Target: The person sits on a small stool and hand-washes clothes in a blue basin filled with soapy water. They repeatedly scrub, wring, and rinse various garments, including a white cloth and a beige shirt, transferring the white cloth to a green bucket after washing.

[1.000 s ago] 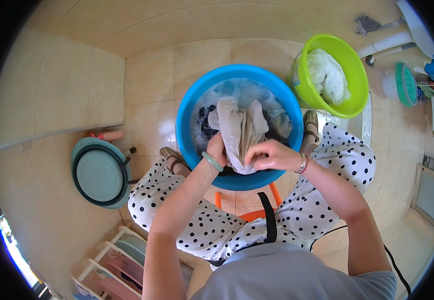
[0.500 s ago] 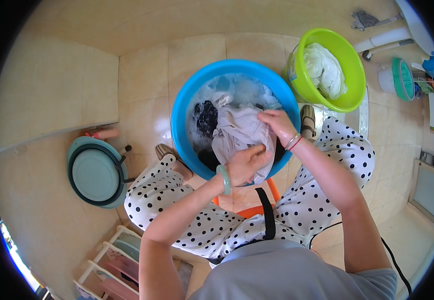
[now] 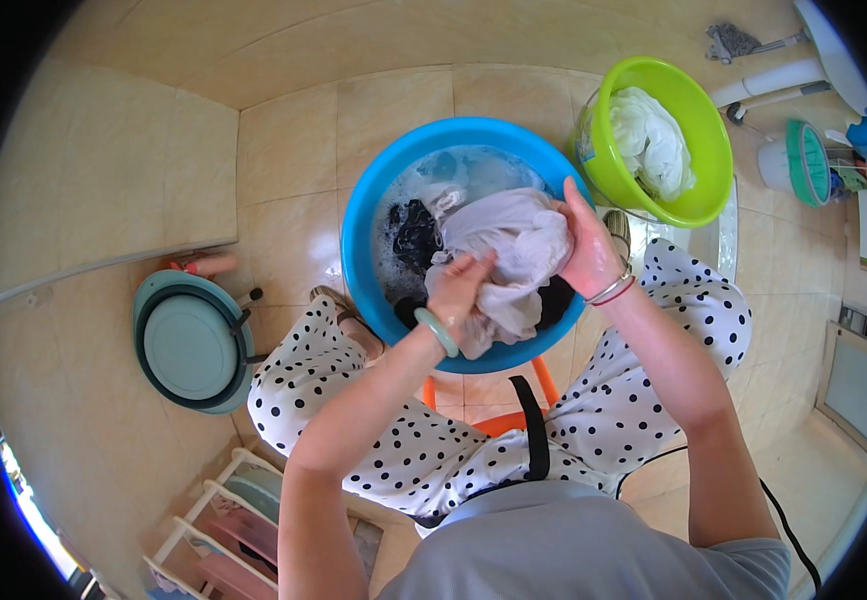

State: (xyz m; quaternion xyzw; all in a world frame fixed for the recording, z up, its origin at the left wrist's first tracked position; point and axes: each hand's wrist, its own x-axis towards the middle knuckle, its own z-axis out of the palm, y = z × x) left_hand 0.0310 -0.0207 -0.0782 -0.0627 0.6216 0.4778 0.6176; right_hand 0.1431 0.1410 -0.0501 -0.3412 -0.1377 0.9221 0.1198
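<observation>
Closest to my camera I have the wearer's grey shirt (image 3: pixel 554 550), then a black strap (image 3: pixel 532 430) hanging over an orange seat (image 3: pixel 502 426), between the legs of white trousers (image 3: pixel 699 310) with black dots. Past the knees I see both hands at the near half of a blue tub (image 3: pixel 469 128). The left hand (image 3: pixel 462 290), below a pale green bangle (image 3: pixel 436 331), has its fingers bent over a pale, wet cloth (image 3: pixel 519 235) and pinches a fold of it. The right hand (image 3: pixel 594 250) is at the cloth's right side, palm turned inward and one digit pointing up; part of it is hidden, so I can't tell whether it grips. The cloth is bunched between the hands, over the tub, its lower end near the close rim. Under and beside it I make out dark clothes (image 3: pixel 416 238), and farther in, sudsy water (image 3: pixel 484 165). Over to my left a round grey-green basin (image 3: pixel 191 348) leans by the wall. Beyond the tub, on the right, a lime bucket (image 3: pixel 716 155) holds a white bundle (image 3: pixel 651 140). Farther right I see a small white-and-green bin (image 3: pixel 812 165).
</observation>
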